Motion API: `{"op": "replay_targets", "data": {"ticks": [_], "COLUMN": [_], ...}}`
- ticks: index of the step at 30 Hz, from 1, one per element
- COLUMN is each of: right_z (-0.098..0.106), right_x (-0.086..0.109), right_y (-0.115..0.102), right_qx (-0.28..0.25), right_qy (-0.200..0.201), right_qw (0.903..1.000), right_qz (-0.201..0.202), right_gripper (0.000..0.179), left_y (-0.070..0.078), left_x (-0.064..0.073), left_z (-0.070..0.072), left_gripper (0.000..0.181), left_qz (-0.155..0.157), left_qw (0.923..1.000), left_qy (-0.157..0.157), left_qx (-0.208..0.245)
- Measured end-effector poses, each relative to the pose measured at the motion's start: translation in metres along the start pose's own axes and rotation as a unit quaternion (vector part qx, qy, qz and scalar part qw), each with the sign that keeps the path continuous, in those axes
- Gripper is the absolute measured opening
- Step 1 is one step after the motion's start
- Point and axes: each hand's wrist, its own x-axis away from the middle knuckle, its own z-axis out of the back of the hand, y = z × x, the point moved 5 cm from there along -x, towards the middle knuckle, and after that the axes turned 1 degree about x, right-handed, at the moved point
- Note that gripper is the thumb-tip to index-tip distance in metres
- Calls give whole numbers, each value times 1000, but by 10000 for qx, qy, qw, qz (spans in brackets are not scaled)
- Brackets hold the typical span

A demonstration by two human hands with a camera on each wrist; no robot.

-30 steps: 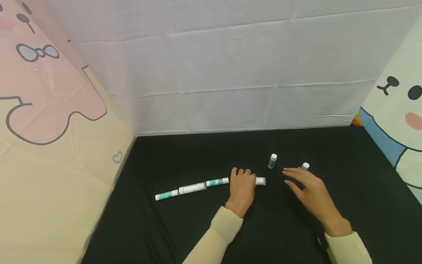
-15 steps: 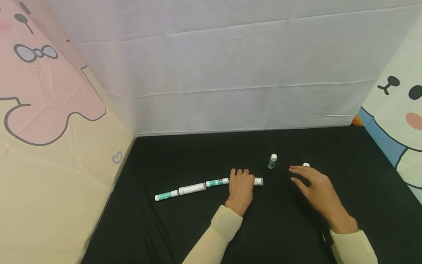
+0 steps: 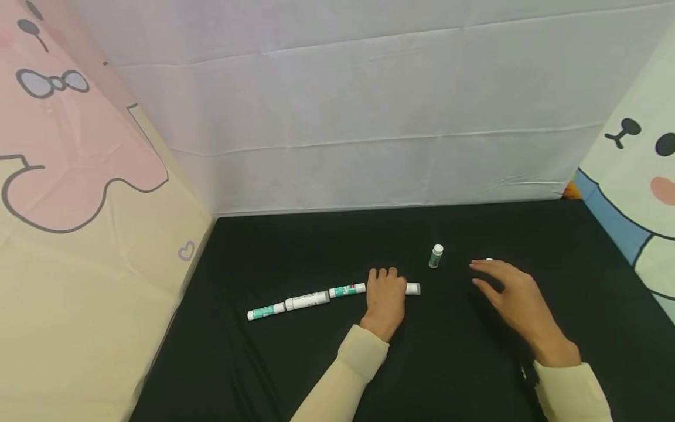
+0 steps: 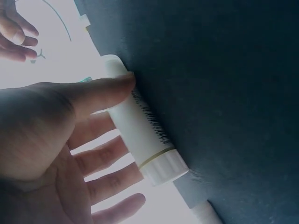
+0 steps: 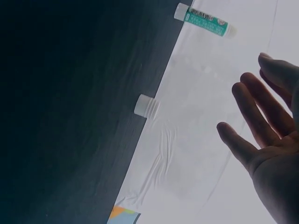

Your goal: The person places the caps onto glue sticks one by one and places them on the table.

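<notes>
My left hand (image 3: 387, 302) pinches a white glue stick (image 4: 140, 123) lying on the black table, at the right end of a row. Thumb and fingers are on opposite sides of it; in the head view the hand hides its middle. To its left lie a green-and-white glue stick (image 3: 347, 291), a fatter white one (image 3: 307, 300) and another green one (image 3: 266, 311). My right hand (image 3: 519, 296) hovers over the table, thumb and fingers apart with nothing between them. Just behind it is a white ridged cap (image 5: 145, 106), nearly hidden in the head view.
A green glue stick (image 3: 436, 257) with a white cap stands upright behind and between the hands. The black cloth (image 3: 295, 246) ends at a white back curtain (image 3: 327, 117). Printed cartoon curtains flank the table at left (image 3: 79, 246) and right (image 3: 633, 176).
My right hand has moved right and slightly away, covering more of the white cap. The white glue stick under my left hand has slid slightly left, towards the row.
</notes>
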Motion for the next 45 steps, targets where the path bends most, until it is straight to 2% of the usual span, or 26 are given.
{"op": "replay_targets", "data": {"ticks": [5,11,16,21,29,36,45], "right_z": [4,8,9,9,8,5,-1], "right_x": [0,1,2,3,4,3,-3], "right_y": [6,16,23,29,40,48,54], "right_qx": [137,291,353,371,327,286,372], "right_qy": [-28,-8,-35,-39,-216,-439,-718], "right_qw": [9998,9993,9987,9984,9965,9945,9932], "right_qz": [-120,-248,-357,-434,-744,-905,-834], "right_gripper": [50,47,47,47,45,44,44], "left_y": [0,2,5,9,13,18,26], "left_x": [0,-2,-6,-12,-23,-34,-45], "left_z": [6,14,17,17,17,17,18], "left_gripper": [37,50,55,57,57,55,49], "left_qz": [-96,-96,124,348,575,616,515], "left_qw": [9992,9948,9894,9804,9714,9733,9848], "left_qy": [314,515,620,701,764,743,972], "left_qx": [249,873,1311,1806,2175,2085,1345]}}
